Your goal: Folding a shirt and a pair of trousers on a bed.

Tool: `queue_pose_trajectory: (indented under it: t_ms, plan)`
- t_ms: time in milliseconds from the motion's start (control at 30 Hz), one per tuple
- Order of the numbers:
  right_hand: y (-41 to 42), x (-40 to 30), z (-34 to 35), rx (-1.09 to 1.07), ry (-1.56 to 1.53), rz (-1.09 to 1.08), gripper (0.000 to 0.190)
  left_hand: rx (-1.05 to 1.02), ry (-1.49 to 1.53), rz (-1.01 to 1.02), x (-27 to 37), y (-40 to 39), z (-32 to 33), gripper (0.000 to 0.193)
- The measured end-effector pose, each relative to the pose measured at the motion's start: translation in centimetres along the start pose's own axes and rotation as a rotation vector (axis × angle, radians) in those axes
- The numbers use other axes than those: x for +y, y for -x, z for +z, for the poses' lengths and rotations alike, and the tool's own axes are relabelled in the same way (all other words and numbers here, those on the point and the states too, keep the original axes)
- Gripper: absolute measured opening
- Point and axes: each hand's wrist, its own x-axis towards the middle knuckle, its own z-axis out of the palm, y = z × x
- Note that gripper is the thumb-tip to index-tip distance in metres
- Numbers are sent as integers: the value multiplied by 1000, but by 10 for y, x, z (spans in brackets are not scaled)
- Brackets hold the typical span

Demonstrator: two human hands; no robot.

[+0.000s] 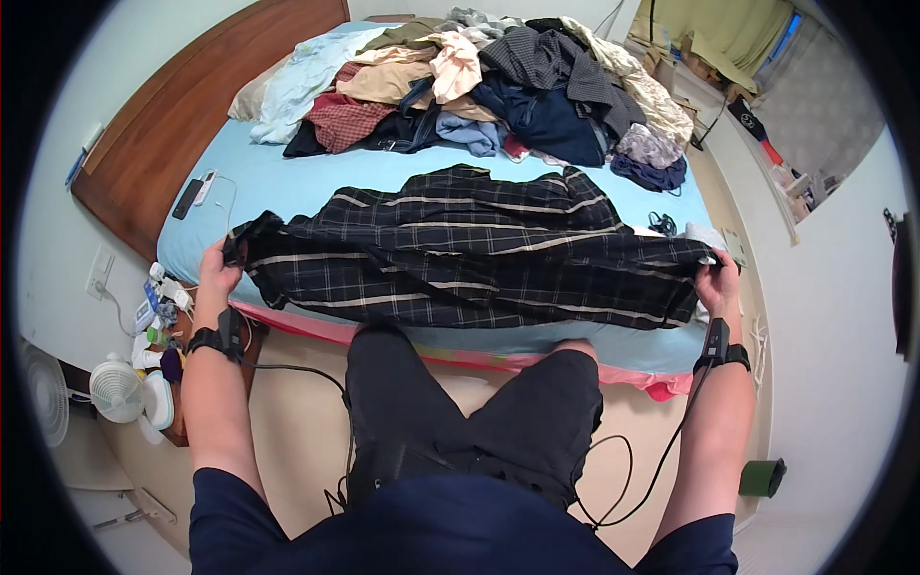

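A dark plaid garment with pale stripes (460, 266) is stretched sideways across the near part of the bed, partly lying on the light blue sheet (287, 172). At its left end, my left hand (223, 264) grips a bunched corner of the cloth. My right hand (717, 282) pinches the opposite end near the bed's right side. Some of the fabric sags between the hands along the bed's front edge. Parts of the fingers are hidden by the cloth. What kind of garment it is, I cannot tell for certain.
A large heap of clothes (460, 86) covers the far side of the bed. A dark phone (188, 199) and a white power strip (205, 187) lie near the wooden headboard (194, 86). A small fan (117, 388) stands at left. Cables run from both wrist devices.
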Motion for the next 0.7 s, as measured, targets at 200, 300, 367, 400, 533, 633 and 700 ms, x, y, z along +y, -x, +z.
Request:
queue_pose_trajectory:
  t_ms: [200,300,367,400,533,633,700]
  plan:
    - [-78,32,60,163,91,-27,8,167,91,-47,-19,-63,-14,15]
    - [-128,36,78,216,148,-28,14,312,177,-14,-9,-102,-19,19]
    - [-156,49,109,254,248,18,15,244,188,20,9,-118,-23,24]
    - [-182,43,102,166,210,0,15,209,163,8,18,-139,-16,28]
    - [-242,78,136,143,225,6,49,225,100,-81,0,-170,51,36]
    - [-230,117,160,33,376,59,73,267,-6,-118,-50,-134,160,62]
    - [-227,163,164,29,416,128,72,103,-141,-163,-65,-125,152,70]
